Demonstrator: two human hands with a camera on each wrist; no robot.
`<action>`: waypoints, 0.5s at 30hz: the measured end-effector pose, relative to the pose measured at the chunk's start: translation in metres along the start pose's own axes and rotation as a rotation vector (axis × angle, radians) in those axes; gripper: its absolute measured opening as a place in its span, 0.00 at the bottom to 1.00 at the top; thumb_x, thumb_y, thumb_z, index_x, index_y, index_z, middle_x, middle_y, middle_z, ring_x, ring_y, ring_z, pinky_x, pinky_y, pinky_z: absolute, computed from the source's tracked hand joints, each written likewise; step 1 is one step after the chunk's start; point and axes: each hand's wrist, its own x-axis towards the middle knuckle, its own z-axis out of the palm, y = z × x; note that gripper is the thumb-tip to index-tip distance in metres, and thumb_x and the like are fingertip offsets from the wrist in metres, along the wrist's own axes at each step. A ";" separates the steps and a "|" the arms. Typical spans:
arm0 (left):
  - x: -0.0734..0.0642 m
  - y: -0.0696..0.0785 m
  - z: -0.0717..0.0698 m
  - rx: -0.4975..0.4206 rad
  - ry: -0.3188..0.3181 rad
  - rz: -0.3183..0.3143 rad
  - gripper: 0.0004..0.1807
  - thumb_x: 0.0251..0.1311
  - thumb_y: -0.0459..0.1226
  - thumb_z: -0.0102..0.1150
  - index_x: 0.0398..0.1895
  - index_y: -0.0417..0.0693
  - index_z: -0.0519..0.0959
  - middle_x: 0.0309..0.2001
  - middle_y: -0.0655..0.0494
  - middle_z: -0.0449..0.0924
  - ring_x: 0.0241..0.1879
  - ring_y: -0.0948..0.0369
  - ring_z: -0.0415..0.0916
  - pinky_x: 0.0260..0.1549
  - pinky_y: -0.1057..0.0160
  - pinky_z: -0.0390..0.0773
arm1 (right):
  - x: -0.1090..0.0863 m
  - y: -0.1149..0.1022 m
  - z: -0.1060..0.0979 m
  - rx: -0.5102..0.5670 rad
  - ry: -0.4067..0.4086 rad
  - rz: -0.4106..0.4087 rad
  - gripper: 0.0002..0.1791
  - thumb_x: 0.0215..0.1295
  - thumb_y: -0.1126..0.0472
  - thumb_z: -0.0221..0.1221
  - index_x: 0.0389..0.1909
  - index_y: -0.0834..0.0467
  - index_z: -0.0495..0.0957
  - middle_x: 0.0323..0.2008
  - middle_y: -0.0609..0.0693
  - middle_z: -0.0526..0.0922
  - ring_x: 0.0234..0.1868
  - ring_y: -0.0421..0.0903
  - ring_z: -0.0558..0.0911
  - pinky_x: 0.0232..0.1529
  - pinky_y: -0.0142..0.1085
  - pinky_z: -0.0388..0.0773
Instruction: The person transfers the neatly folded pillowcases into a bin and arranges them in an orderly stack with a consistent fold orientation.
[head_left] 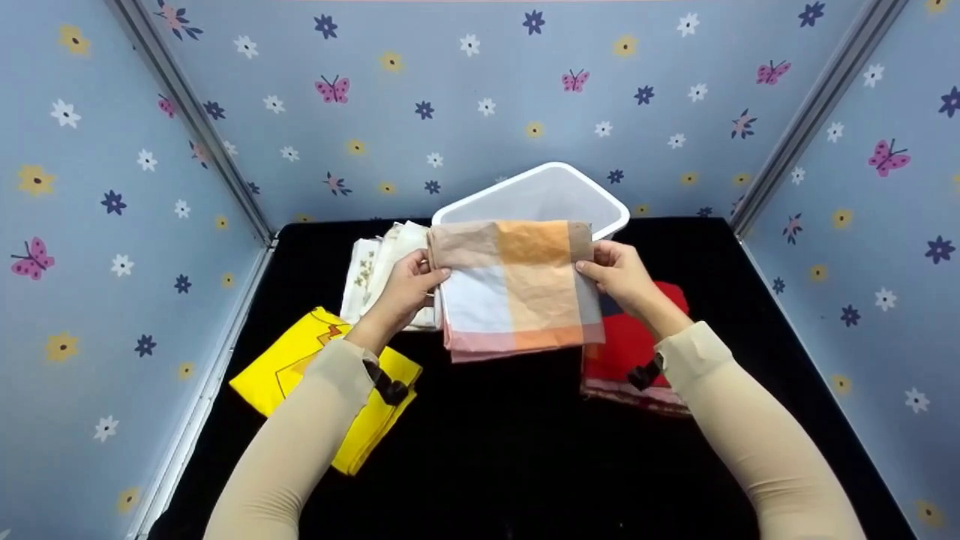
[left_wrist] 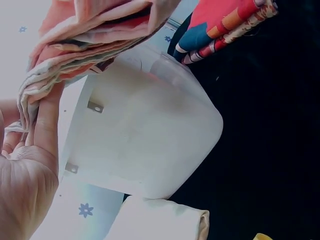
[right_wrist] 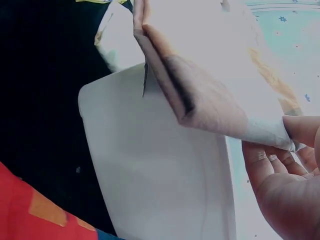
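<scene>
Both hands hold up a folded checked cloth point(head_left: 525, 292) in beige, orange, white and pink. My left hand point(head_left: 411, 289) pinches its left edge between thumb and fingers, and my right hand point(head_left: 621, 276) pinches the right edge. In the left wrist view the cloth's layered folds point(left_wrist: 80, 55) drape over the left fingers. The right wrist view shows the right thumb and fingers at a corner of the cloth point(right_wrist: 215, 105). Behind the cloth in the head view stands a white plastic bin point(head_left: 555, 176), its lower part hidden by the cloth.
Folded white cloths point(head_left: 356, 281), one with a gold pattern, lie left of the bin. A yellow folded cloth point(head_left: 300, 352) lies under the left forearm. Beneath the right wrist is a red folded cloth point(head_left: 626, 352). Flower-patterned panels point(head_left: 480, 97) enclose the black table point(head_left: 510, 450) at the back and sides.
</scene>
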 end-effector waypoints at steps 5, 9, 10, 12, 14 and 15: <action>0.004 0.002 0.002 -0.008 0.007 0.004 0.11 0.67 0.27 0.53 0.51 0.39 0.70 0.40 0.50 0.81 0.32 0.57 0.84 0.29 0.57 0.85 | 0.003 -0.014 -0.002 -0.037 0.012 0.001 0.15 0.65 0.71 0.59 0.51 0.72 0.78 0.34 0.51 0.85 0.30 0.41 0.81 0.27 0.31 0.79; 0.006 0.006 0.005 -0.010 0.017 0.006 0.12 0.67 0.28 0.53 0.52 0.38 0.69 0.41 0.50 0.80 0.33 0.57 0.84 0.31 0.57 0.86 | 0.015 -0.013 -0.006 -0.029 0.023 0.020 0.16 0.65 0.71 0.58 0.53 0.72 0.77 0.36 0.51 0.85 0.33 0.41 0.83 0.32 0.33 0.83; 0.007 0.007 0.006 -0.008 0.017 0.006 0.13 0.67 0.28 0.53 0.53 0.38 0.69 0.42 0.49 0.80 0.34 0.57 0.84 0.31 0.57 0.86 | 0.018 -0.012 -0.008 -0.026 0.026 0.024 0.17 0.65 0.71 0.58 0.54 0.72 0.77 0.35 0.51 0.85 0.33 0.41 0.83 0.32 0.33 0.83; 0.008 0.009 0.007 -0.006 0.019 0.006 0.14 0.67 0.28 0.52 0.55 0.38 0.69 0.43 0.49 0.79 0.34 0.57 0.83 0.31 0.57 0.86 | 0.025 -0.008 -0.011 -0.029 0.034 0.033 0.16 0.65 0.70 0.59 0.53 0.71 0.77 0.34 0.49 0.85 0.32 0.41 0.84 0.31 0.34 0.84; 0.010 0.011 0.008 -0.009 0.019 0.009 0.15 0.68 0.28 0.52 0.56 0.38 0.69 0.44 0.48 0.79 0.35 0.57 0.83 0.31 0.57 0.86 | 0.030 -0.005 -0.014 -0.028 0.040 0.046 0.16 0.65 0.69 0.59 0.53 0.70 0.78 0.34 0.49 0.85 0.32 0.41 0.84 0.31 0.35 0.84; 0.010 0.011 0.009 -0.014 0.021 0.009 0.15 0.67 0.28 0.52 0.56 0.38 0.68 0.44 0.48 0.79 0.34 0.57 0.83 0.31 0.57 0.85 | 0.032 -0.005 -0.015 -0.026 0.044 0.050 0.16 0.65 0.68 0.60 0.53 0.69 0.78 0.34 0.48 0.85 0.31 0.41 0.84 0.30 0.35 0.84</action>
